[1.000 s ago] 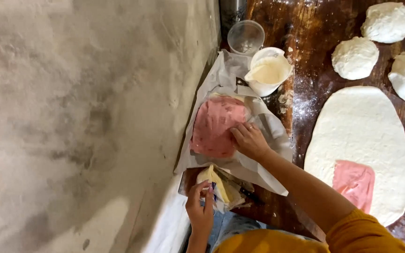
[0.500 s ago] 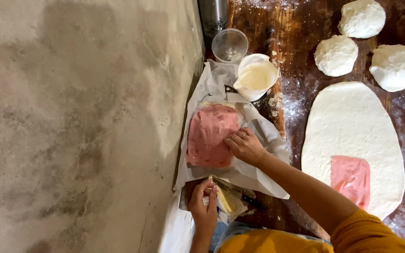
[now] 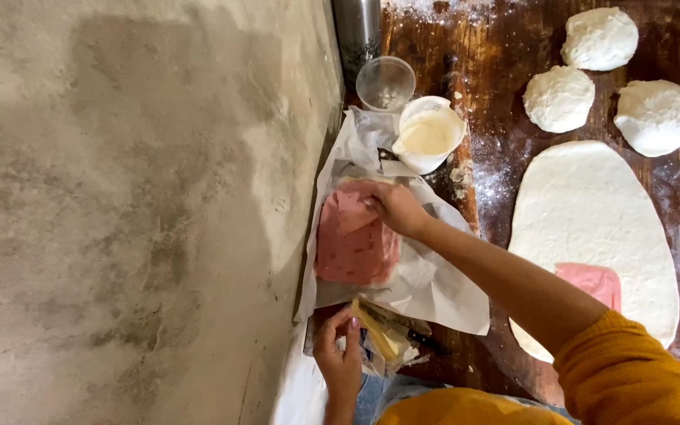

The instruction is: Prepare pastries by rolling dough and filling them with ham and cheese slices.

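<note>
- Since a second ago, my right hand (image 3: 393,208) is shifting toward 12 o'clock, fingers pinching the top pink meat slice (image 3: 353,244) on white paper (image 3: 434,291).
- My left hand (image 3: 340,358), at 6 o'clock, is gripping a cheese packet (image 3: 379,338).

We see white wrapping paper (image 3: 426,287) spread open beside the grey wall, holding a stack of pink sliced meat (image 3: 353,240). Just below it lies a clear plastic packet of yellow cheese slices (image 3: 379,338), partly crumpled. We see no labels, signs or screens.
</note>
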